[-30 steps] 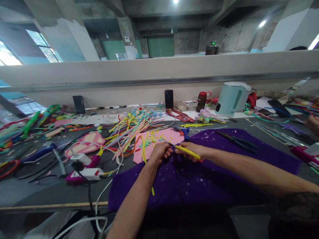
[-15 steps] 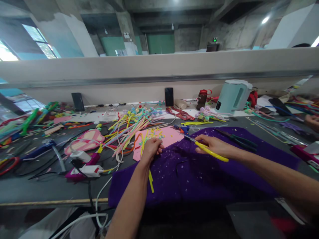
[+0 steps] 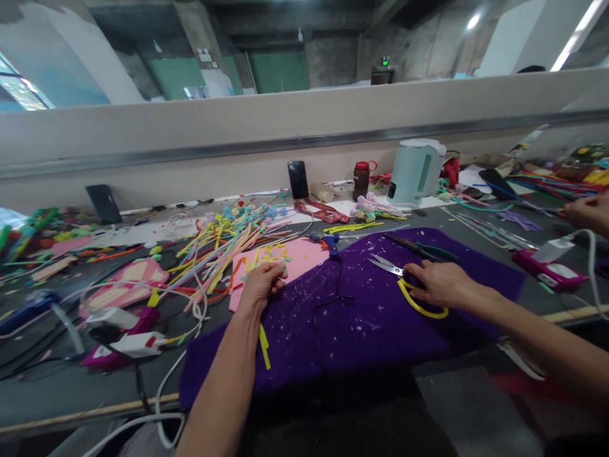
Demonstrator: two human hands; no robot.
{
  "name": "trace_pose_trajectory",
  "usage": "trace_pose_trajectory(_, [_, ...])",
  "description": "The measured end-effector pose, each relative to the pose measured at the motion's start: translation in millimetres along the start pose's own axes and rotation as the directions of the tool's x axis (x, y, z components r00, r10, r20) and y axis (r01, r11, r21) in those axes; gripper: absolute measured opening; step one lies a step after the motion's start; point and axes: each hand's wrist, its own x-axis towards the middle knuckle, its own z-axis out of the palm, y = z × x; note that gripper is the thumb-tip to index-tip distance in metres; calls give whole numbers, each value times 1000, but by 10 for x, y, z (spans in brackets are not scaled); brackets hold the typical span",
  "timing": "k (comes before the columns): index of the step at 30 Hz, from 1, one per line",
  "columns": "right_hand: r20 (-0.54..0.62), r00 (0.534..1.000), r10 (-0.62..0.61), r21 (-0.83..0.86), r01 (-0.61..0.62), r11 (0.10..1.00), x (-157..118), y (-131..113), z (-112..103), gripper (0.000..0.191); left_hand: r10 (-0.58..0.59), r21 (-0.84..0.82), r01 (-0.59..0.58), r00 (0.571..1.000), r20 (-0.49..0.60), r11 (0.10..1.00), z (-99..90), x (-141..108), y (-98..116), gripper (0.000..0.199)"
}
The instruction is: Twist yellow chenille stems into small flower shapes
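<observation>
Yellow-handled scissors (image 3: 391,265) are in my right hand (image 3: 440,284), their blades slightly parted and pointing left over the purple cloth (image 3: 342,336). My left hand (image 3: 264,283) is closed at the left part of the cloth, beside a pink sheet (image 3: 304,259) strewn with small yellow pieces. Yellow strips (image 3: 264,346) stick out below that hand; whatever its fingertips pinch is too small to name. Between the hands, farther back, lies a blue glue gun (image 3: 332,244). Dark-handled pliers (image 3: 431,251) rest behind the scissors.
Fuzzy colored stems (image 3: 238,235) are piled at the back left. Power strips (image 3: 107,357) and white cables lie at left. A phone (image 3: 298,180), a brown bottle (image 3: 361,181) and a pale green kettle (image 3: 413,172) stand at the back. Another person's hand (image 3: 590,211) shows at far right.
The view has swung to the right. My right hand has moved away from my left hand with the scissors, whose blades now show clearly above the cloth. My left hand stays beside the pink sheet.
</observation>
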Motion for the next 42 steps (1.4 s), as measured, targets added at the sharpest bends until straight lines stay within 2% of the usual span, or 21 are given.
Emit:
trace_pose_trajectory(4, [-135, 990, 27, -17, -30, 999, -50, -134, -159, 44, -18, -46, 21, 998, 68, 999, 12, -32, 15, 30])
trace_pose_trajectory(6, [-194, 979, -55, 59, 68, 996, -41, -298, -257, 43, -21, -54, 25, 997, 76, 998, 22, -46, 22, 29])
trace_pose_trajectory(8, [-224, 955, -196, 147, 232, 962, 19, -532, -357, 39, -17, -57, 22, 997, 78, 998, 30, -58, 30, 28])
trace_pose_trajectory(11, [-267, 906, -328, 268, 397, 878, 257, -962, -484, 32, -10, -53, 16, 994, 112, 998, 40, -77, 40, 27])
trace_pose_trajectory(15, [-350, 868, -352, 456, 486, 746, 794, -1511, -547, 26, -2, -21, 5, 990, 143, 1000, 58, -100, 42, 27])
trace_pose_trajectory(17, [-382, 879, -284, 601, 470, 646, 1046, -1714, -527, 28, 1, 25, -5, 990, 143, 1000, 73, -107, 36, 27])
trace_pose_trajectory(19, [-355, 900, -252, 747, 436, 503, 1221, -1848, -489, 25, 3, 71, -14, 988, 153, 997, 87, -112, 29, 26])
trace_pose_trajectory(22, [-316, 905, -284, 872, 395, 288, 1326, -1929, -437, 17, -1, 99, -15, 988, 155, 995, 106, -118, 29, 25])
trace_pose_trajectory(25, [-258, 923, -284, 935, 313, 165, 1339, -1927, -398, 11, -11, 109, -6, 987, 159, 994, 128, -131, 45, 23])
trace_pose_trajectory(28, [-224, 933, -281, 953, 270, 139, 1360, -1902, -338, 10, -35, 111, 17, 986, 164, 994, 155, -143, 57, 24])
trace_pose_trajectory(32, [-321, 910, -263, 912, 372, 174, 1404, -1877, -253, 12, -45, 113, 29, 989, 143, 993, 181, -138, 54, 27])
trace_pose_trajectory(34, [-308, 914, -263, 931, 347, 115, 1409, -1864, -245, 13, -29, 101, 15, 990, 136, 995, 190, -137, 61, 27])
trace_pose_trajectory(37, [-234, 918, -320, 970, 242, -15, 1386, -1840, -280, 15, -2, 99, -12, 991, 134, 995, 204, -153, 87, 26])
trace_pose_trajectory(42, [-204, 872, -444, 973, 131, -190, 1318, -1801, -330, 19, 62, 103, -79, 985, 162, 992, 218, -205, 124, 24])
